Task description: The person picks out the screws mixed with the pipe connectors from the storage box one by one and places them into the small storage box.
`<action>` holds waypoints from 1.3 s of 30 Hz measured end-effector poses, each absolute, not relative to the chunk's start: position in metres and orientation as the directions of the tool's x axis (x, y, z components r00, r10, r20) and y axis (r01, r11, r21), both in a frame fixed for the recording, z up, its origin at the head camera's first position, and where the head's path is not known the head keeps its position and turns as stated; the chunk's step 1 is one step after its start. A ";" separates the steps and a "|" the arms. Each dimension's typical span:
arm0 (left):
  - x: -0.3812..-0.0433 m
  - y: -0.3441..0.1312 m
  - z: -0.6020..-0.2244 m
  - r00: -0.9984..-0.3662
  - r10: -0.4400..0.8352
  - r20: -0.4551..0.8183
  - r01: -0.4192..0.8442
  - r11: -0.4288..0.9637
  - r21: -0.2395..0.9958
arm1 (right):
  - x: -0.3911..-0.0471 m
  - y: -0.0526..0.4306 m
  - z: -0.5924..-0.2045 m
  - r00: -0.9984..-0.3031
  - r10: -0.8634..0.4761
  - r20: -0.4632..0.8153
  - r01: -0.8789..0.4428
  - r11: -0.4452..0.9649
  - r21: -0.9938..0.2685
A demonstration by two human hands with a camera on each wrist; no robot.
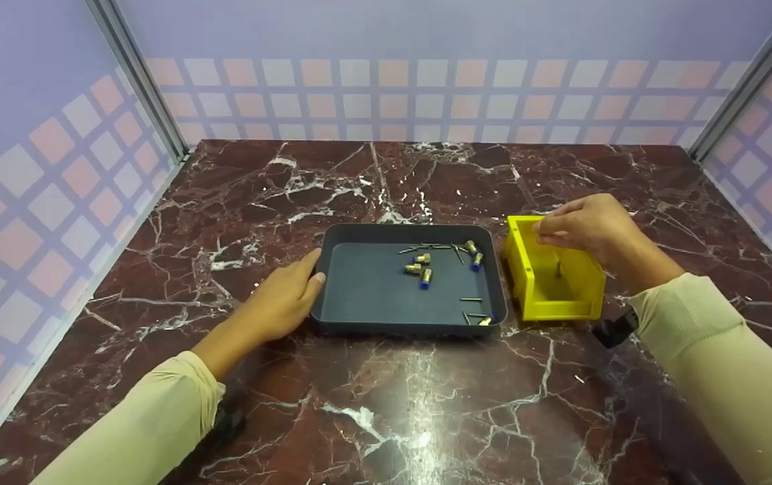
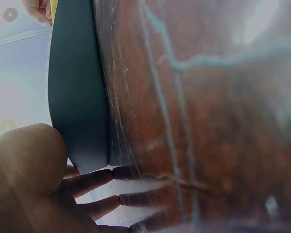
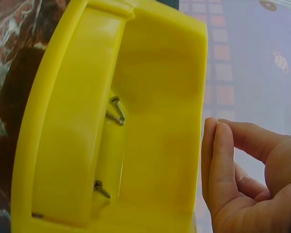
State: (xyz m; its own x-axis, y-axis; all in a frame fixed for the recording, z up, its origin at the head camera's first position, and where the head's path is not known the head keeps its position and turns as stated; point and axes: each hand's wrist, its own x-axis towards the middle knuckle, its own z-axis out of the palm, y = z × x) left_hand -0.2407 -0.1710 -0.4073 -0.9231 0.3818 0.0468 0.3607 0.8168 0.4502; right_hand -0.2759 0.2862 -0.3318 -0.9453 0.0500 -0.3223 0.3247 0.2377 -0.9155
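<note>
My left hand (image 1: pixel 279 300) rests against the left side of a shallow dark grey tray (image 1: pixel 366 289), its thumb at the rim and fingers extended along the wall. Small brass fittings with blue ends (image 1: pixel 426 279) and several thin screws (image 1: pixel 471 300) lie in the tray, mostly toward its right half. Over the back of a yellow bin (image 1: pixel 529 293) is my right hand (image 1: pixel 591 225). In the right wrist view its thumb and fingertips (image 3: pixel 224 133) are pinched together, with nothing showing between them. Several screws (image 3: pixel 102 189) appear inside the bin.
The bin stands just right of the tray on a dark red marbled table (image 1: pixel 359 404). Tiled panels (image 1: pixel 386 94) enclose the back and both sides, with metal posts at the rear corners. A black wrist device (image 1: pixel 616 329) hangs under the right sleeve, near the bin's front corner.
</note>
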 end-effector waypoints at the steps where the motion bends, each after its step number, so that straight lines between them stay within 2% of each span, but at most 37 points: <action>1: -0.241 -0.171 -0.407 -0.923 0.382 0.051 0.363 0.817 0.448 | -0.276 0.285 -0.331 -0.946 0.047 -0.321 0.322 0.237 -0.916; 8: -0.240 -0.171 -0.406 -0.925 0.377 0.051 0.358 0.818 0.449 | -0.277 0.275 -0.327 -0.949 0.025 -0.315 0.312 0.238 -0.920; 16: -0.240 -0.170 -0.407 -0.922 0.381 0.067 0.369 0.813 0.450 | -0.277 0.261 -0.323 -0.949 -0.014 -0.315 0.309 0.160 -0.938; 39: -0.239 -0.171 -0.406 -0.920 0.388 0.059 0.371 0.812 0.451 | -0.287 0.216 -0.327 -0.950 -0.030 -0.312 0.303 0.169 -0.938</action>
State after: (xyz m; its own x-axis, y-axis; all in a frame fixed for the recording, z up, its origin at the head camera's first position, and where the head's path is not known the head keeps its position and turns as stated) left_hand -0.2391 -0.1714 -0.4060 -0.9200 0.3875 0.0591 0.3709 0.8117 0.4513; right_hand -0.2866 0.2163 -0.3274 -0.9496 -0.0298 -0.3121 0.3030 0.1685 -0.9380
